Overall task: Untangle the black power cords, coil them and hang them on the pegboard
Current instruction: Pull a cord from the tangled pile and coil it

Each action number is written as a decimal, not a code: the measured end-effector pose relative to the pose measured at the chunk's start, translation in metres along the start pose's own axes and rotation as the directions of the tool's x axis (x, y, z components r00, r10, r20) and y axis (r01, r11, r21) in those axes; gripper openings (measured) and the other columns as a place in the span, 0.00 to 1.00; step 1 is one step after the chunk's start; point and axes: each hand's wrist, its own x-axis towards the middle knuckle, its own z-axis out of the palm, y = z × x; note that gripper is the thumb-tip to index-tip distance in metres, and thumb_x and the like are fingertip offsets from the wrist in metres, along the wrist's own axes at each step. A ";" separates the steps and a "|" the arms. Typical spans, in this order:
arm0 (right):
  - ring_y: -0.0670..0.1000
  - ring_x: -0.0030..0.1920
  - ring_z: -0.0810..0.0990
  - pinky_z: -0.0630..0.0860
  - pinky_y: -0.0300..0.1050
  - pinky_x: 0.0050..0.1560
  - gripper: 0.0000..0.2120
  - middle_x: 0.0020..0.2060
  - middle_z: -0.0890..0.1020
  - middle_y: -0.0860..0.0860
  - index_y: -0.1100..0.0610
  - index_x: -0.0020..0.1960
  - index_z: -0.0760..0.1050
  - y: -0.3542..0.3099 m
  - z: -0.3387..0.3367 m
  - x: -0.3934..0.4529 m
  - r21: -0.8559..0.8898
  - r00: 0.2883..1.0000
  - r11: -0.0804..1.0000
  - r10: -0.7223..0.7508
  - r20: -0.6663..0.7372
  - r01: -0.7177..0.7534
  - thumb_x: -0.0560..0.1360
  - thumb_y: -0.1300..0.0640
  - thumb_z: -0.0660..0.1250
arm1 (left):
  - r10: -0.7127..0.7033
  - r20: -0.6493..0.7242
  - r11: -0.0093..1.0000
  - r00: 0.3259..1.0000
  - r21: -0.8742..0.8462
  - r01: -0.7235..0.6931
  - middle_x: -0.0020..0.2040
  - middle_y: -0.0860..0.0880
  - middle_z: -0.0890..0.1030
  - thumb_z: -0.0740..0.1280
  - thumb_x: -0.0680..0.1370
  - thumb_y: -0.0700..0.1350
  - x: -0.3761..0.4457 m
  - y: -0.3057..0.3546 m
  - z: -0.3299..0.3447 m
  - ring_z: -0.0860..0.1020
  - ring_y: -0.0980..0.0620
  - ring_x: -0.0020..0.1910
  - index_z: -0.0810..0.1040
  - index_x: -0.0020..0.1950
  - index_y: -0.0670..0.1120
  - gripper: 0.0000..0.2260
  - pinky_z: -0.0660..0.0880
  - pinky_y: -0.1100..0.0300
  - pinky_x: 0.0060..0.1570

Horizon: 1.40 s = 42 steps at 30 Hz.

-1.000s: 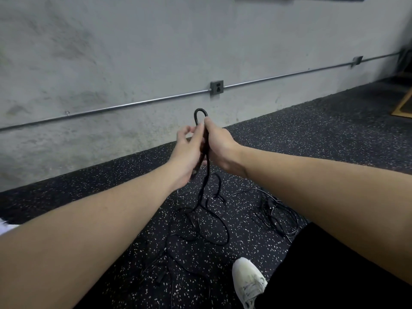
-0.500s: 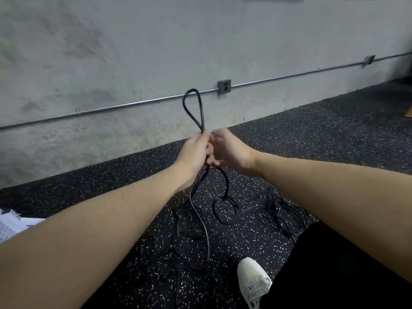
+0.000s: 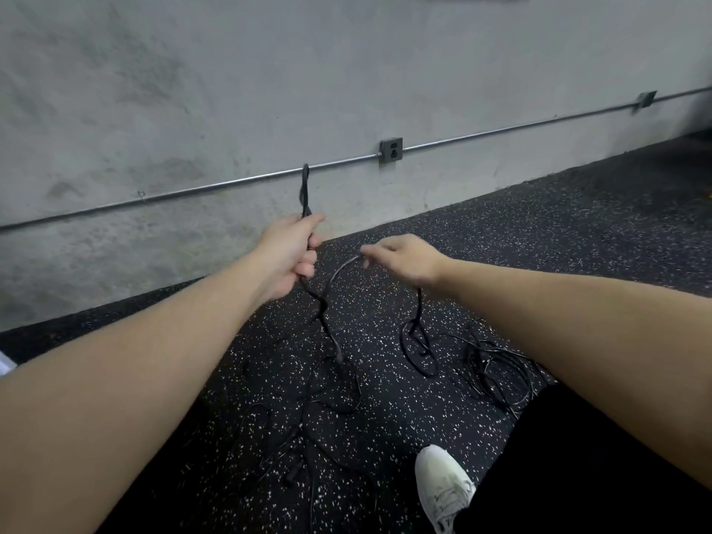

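My left hand point(image 3: 289, 253) grips a black power cord point(image 3: 323, 308), whose folded loop sticks up above the fist against the wall. Below the fist the cord hangs twisted down to the floor. My right hand point(image 3: 400, 258) is to the right and apart from the left, pinching another stretch of the same cord, which arcs between the hands and drops under the right wrist. A tangle of black cords point(image 3: 331, 395) lies on the floor under both arms. A second bundle of cords point(image 3: 497, 364) lies further right. No pegboard is in view.
I face a grey concrete wall with a metal conduit point(image 3: 215, 186) and an outlet box point(image 3: 391, 150). The floor is black speckled rubber point(image 3: 539, 240). My white shoe point(image 3: 443, 487) and black trouser leg point(image 3: 601, 464) are at lower right.
My hands have separated: the right hand moved right and down, drawing cord out. The loop above my left fist is narrower and shifted left.
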 end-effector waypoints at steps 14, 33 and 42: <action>0.48 0.34 0.71 0.70 0.40 0.31 0.15 0.50 0.82 0.57 0.65 0.62 0.77 0.034 -0.017 0.009 -0.136 0.917 0.909 0.376 -0.136 -0.393 0.84 0.61 0.55 | 0.043 0.213 0.763 0.976 0.623 -0.170 0.30 0.54 0.70 0.66 0.83 0.51 -0.006 -0.023 -0.035 0.66 0.56 0.25 0.80 0.60 0.58 0.07 0.62 0.63 0.23; 0.47 0.30 0.73 0.71 0.41 0.39 0.16 0.28 0.75 0.48 0.52 0.37 0.73 -0.016 0.046 -0.001 0.000 0.894 0.999 -0.047 0.445 0.052 0.78 0.43 0.70 | 0.047 0.161 0.977 0.986 0.200 -0.079 0.32 0.53 0.66 0.61 0.86 0.51 -0.010 0.009 -0.022 0.57 0.59 0.22 0.78 0.63 0.51 0.10 0.53 0.68 0.18; 0.47 0.31 0.75 0.77 0.41 0.41 0.13 0.30 0.76 0.48 0.55 0.40 0.76 -0.010 0.004 -0.002 0.372 0.980 0.927 -0.023 0.198 -0.053 0.78 0.48 0.71 | 0.051 0.197 0.733 0.979 0.658 -0.171 0.56 0.52 0.83 0.62 0.85 0.54 -0.019 -0.008 -0.040 0.67 0.59 0.23 0.76 0.68 0.54 0.13 0.64 0.63 0.21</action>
